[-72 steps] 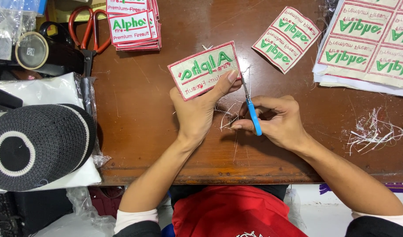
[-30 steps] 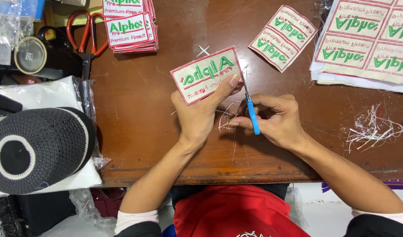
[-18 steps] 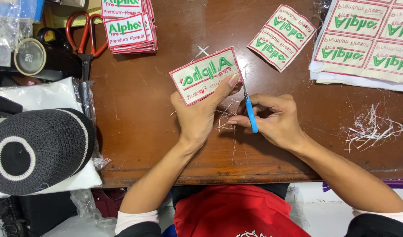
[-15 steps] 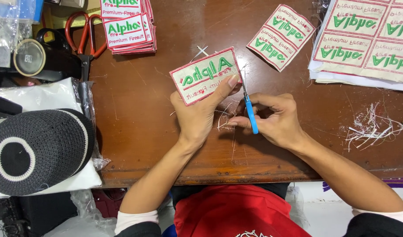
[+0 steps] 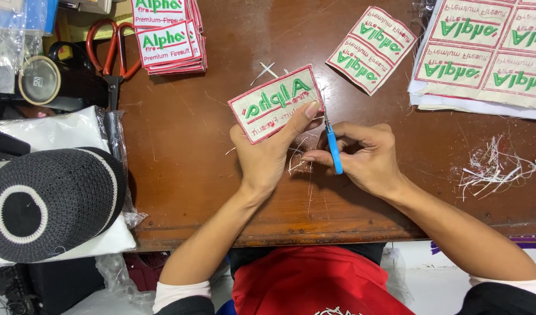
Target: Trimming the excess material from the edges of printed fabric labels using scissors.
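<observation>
Patch (image 5: 275,102) lies above table (image 5: 180,175) centre, pinched at lower right edge by your left hand (image 5: 267,156); looks light, soft, bendable, so hold near trimmed edge; right hand (image 5: 364,156) fingers closed around blue snips (image 5: 333,149).

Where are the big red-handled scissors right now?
The red-handled scissors lie at the table's upper left, between the round tape roll and the stack of patches.

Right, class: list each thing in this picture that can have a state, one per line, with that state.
Embroidered patch: held in left hand.
Blue snips: gripped in right hand, at patch edge.
Red scissors: lying on the desk, untouched.
Patch stack: piled.
</observation>
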